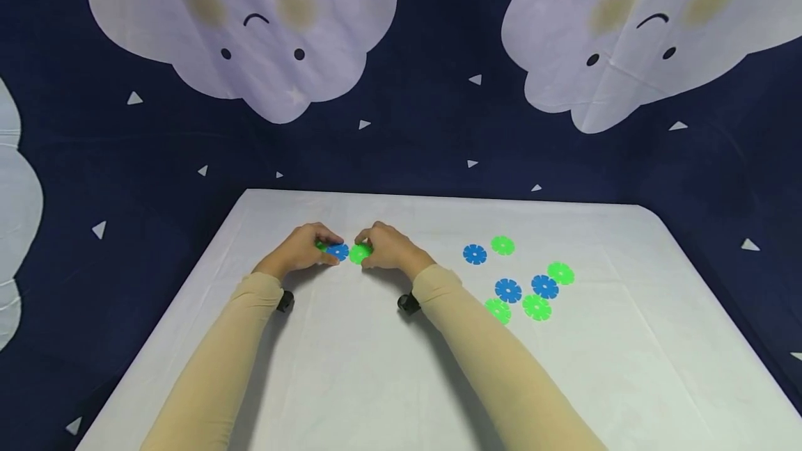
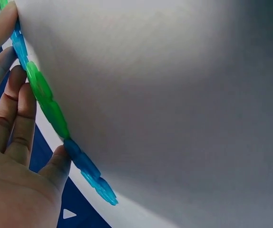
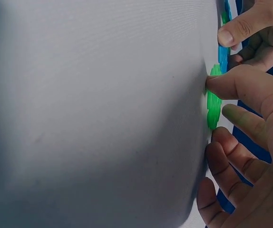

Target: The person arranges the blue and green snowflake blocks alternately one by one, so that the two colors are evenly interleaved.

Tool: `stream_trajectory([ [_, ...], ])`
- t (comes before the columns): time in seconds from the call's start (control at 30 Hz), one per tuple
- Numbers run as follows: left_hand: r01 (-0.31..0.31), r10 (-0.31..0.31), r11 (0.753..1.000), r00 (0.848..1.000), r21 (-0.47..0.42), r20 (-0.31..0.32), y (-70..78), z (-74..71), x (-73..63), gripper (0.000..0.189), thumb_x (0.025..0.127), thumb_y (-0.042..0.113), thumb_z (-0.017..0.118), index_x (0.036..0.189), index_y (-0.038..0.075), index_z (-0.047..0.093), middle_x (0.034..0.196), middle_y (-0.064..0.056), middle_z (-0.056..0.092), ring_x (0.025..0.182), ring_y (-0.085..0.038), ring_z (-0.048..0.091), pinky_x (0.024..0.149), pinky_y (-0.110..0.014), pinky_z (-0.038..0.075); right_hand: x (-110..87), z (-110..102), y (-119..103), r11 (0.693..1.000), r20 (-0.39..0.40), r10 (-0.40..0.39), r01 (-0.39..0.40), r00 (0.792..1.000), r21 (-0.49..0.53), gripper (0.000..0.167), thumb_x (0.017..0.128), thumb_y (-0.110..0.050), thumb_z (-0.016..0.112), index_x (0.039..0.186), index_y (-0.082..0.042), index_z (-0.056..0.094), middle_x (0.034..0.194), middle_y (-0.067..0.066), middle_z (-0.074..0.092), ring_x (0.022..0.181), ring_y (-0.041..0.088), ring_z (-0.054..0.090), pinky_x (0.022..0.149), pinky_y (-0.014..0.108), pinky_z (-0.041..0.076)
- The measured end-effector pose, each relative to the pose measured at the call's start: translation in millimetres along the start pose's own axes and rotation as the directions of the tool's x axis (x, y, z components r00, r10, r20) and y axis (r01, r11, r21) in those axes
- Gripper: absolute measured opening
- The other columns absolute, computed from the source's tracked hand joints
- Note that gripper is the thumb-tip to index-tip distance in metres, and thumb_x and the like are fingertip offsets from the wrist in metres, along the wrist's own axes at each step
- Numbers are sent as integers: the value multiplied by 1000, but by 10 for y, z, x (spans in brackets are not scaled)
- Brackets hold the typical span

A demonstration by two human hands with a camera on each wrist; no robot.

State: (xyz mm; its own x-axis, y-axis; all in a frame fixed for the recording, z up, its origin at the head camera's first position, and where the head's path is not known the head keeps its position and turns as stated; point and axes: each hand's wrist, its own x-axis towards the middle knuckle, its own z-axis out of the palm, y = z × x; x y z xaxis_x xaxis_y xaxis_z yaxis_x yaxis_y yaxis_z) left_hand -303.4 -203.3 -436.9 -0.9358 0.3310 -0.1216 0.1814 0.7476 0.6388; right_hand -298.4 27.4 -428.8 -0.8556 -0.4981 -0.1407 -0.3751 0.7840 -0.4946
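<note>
My left hand (image 1: pixel 303 247) pinches a blue notched disc (image 1: pixel 337 252) between thumb and fingers at the far left of the table. Joined to that disc is a green disc (image 2: pixel 46 97), mostly covered by the left hand in the head view. Another blue disc (image 2: pixel 89 171) carries the row on past the little finger. Close on the right, my right hand (image 1: pixel 390 249) grips a green disc (image 1: pixel 360 253) by thumb and fingers. Its edge faces the blue disc, rim right at rim. Both held discs lie flat, close over the table.
To the right on the white table (image 1: pixel 626 367) lie several loose discs, among them a blue one (image 1: pixel 475 254), a green one (image 1: pixel 502 245) and another blue one (image 1: pixel 508 291). My right sleeve (image 1: pixel 501 360) passes beside a green disc (image 1: pixel 498 310). A dark cloud-print cloth (image 1: pixel 432 138) hangs behind.
</note>
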Motion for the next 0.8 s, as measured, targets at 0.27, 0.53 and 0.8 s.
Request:
stream_trajectory([
  [0.27, -8, 8, 1000, 1000, -7, 3, 13, 7, -10, 45, 89, 15, 89, 131, 4, 75, 135, -18, 69, 131, -38, 62, 117, -55, 49, -34, 2, 12, 1000, 1, -4, 4, 1000, 3, 57, 93, -22, 85, 146, -15, 66, 134, 11, 65, 124, 26, 64, 111, 43, 54],
  [0.53, -53, 52, 996, 999, 67, 4, 34, 4, 0, 47, 88, 16, 89, 131, 4, 75, 132, -19, 69, 124, -37, 64, 112, -56, 51, -61, -9, 16, 999, 18, -19, 19, 1000, -34, 59, 93, -23, 84, 148, -15, 64, 135, 11, 66, 125, 25, 64, 111, 43, 54],
  [0.8, -98, 96, 987, 995, 130, 25, 142, 6, 18, 57, 85, 20, 91, 136, 4, 72, 128, -19, 68, 121, -36, 64, 111, -56, 51, -151, -66, 33, 998, 37, -56, 57, 998, -32, 59, 96, -24, 81, 151, -14, 61, 137, 12, 66, 125, 24, 64, 111, 42, 54],
])
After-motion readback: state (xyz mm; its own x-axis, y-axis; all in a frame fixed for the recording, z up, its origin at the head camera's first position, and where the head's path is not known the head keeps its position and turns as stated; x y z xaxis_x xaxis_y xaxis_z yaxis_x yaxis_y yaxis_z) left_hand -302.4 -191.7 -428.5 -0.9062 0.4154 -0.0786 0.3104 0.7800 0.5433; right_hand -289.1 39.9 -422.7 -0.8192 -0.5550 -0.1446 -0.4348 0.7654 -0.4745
